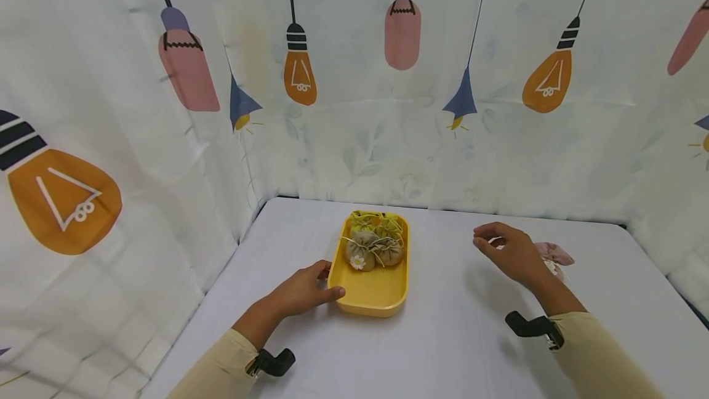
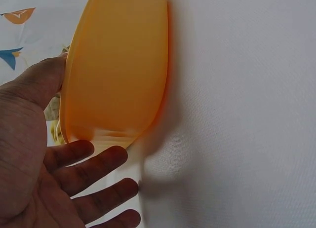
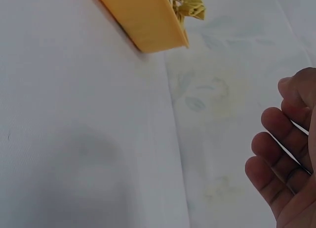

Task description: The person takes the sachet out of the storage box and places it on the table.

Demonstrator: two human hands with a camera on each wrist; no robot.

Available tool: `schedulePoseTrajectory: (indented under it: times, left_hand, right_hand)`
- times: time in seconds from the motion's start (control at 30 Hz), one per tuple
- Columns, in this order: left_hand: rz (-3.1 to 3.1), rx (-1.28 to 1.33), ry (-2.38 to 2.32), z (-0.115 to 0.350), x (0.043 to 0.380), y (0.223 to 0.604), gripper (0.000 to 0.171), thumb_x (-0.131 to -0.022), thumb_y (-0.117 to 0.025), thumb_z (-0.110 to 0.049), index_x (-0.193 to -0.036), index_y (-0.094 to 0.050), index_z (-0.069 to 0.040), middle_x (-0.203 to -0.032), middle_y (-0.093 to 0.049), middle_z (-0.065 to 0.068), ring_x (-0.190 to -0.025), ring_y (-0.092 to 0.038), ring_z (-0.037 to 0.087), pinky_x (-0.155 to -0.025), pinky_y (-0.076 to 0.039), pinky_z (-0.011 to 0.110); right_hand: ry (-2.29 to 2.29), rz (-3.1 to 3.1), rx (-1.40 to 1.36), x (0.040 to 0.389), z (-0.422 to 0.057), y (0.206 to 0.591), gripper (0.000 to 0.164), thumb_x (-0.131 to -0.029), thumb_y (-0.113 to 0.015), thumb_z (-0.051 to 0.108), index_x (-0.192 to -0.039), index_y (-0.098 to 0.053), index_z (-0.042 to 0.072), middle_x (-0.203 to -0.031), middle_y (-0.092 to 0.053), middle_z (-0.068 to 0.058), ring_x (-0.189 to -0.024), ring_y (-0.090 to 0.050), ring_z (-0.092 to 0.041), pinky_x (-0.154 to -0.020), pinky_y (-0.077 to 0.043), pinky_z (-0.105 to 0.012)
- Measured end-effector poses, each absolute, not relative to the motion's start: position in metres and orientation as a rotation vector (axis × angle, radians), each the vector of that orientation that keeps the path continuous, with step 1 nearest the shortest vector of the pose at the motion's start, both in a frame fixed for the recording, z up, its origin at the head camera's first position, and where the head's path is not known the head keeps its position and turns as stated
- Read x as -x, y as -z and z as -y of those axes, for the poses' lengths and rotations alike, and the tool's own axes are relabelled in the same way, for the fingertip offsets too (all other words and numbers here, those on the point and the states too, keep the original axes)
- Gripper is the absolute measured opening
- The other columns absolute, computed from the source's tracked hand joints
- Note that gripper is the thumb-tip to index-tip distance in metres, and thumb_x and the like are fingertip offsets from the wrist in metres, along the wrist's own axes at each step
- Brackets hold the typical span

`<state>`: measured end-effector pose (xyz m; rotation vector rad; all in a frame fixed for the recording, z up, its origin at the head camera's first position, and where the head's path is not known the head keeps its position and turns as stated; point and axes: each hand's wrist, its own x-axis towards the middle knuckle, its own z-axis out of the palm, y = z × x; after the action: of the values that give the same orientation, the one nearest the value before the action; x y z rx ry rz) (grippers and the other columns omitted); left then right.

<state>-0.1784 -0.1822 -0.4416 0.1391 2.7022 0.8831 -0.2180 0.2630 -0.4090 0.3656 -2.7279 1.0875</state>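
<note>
A yellow tray (image 1: pixel 372 293) lies on the table with several small drawstring pouches in its far part. Two at the back are yellow-green pouches (image 1: pixel 388 226); nearer are two brown pouches (image 1: pixel 361 251), one bearing a white flower. At the tray's left side is my left hand (image 1: pixel 303 288), its thumb over the rim and its fingers spread loosely outside the wall (image 2: pixel 116 65). My right hand (image 1: pixel 512 254) hovers above the table, right of the tray. Its fingers are loosely bent and hold nothing. Behind it a pink cloth pouch (image 1: pixel 556 253) is partly hidden.
A white cloth covers the table (image 1: pixel 443 337). Printed white curtains (image 1: pixel 354 140) hang close along its back and sides. Each wrist carries a black camera mount (image 1: pixel 534 327).
</note>
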Motion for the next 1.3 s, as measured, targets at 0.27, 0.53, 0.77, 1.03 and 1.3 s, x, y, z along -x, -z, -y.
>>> schedulePoseTrajectory:
  times: [0.27, 0.53, 0.77, 1.03, 1.3]
  left_hand:
    - [-2.701, -0.145, -0.884, 0.182, 0.178, 0.441, 0.076, -0.085, -0.076, -0.061, -0.142, -0.054, -0.015, -0.134, -0.063, 0.009, -0.123, -0.058, 0.030, -0.101, -0.048, 0.055]
    - [-2.703, -0.142, -0.880, 0.182, 0.178, 0.441, 0.077, -0.085, -0.076, -0.061, -0.142, -0.053, -0.015, -0.134, -0.063, 0.008, -0.124, -0.058, 0.030, -0.101, -0.048, 0.055]
    - [-2.702, -0.137, -0.881, 0.182, 0.178, 0.441, 0.078, -0.085, -0.077, -0.062, -0.143, -0.053, -0.015, -0.135, -0.062, 0.009, -0.125, -0.058, 0.031, -0.101, -0.048, 0.056]
    - [-2.701, -0.142, -0.885, 0.182, 0.178, 0.441, 0.078, -0.085, -0.076, -0.062, -0.143, -0.053, -0.015, -0.136, -0.062, 0.009, -0.126, -0.057, 0.031, -0.102, -0.047, 0.056]
    - [-2.705, -0.139, -0.878, 0.181, 0.177, 0.439, 0.078, -0.086, -0.076, -0.061, -0.144, -0.053, -0.014, -0.135, -0.062, 0.009, -0.126, -0.057, 0.031, -0.102, -0.047, 0.055]
  right_hand:
    - [-1.086, 2.702, -0.416, 0.223, -0.253, 0.415, 0.026, -0.099, -0.072, 0.025, -0.120, -0.071, 0.010, -0.111, -0.073, -0.006, -0.098, -0.067, -0.027, -0.074, -0.056, -0.035]
    - [-1.107, 2.693, -0.445, 0.224, -0.242, 0.417, 0.026, -0.099, -0.072, 0.023, -0.119, -0.071, 0.007, -0.111, -0.073, -0.007, -0.097, -0.067, -0.027, -0.077, -0.056, -0.036]
    - [-1.141, 2.699, -0.460, 0.227, -0.232, 0.421, 0.028, -0.099, -0.072, 0.025, -0.120, -0.070, 0.008, -0.111, -0.072, -0.006, -0.097, -0.067, -0.025, -0.079, -0.055, -0.039]
    - [-1.160, 2.678, -0.506, 0.229, -0.222, 0.424, 0.026, -0.098, -0.073, 0.022, -0.119, -0.071, 0.008, -0.110, -0.073, -0.004, -0.098, -0.066, -0.022, -0.084, -0.055, -0.039]
    - [-1.154, 2.697, -0.477, 0.233, -0.211, 0.427, 0.027, -0.097, -0.074, 0.020, -0.120, -0.071, 0.006, -0.109, -0.072, -0.003, -0.100, -0.066, -0.022, -0.086, -0.056, -0.041]
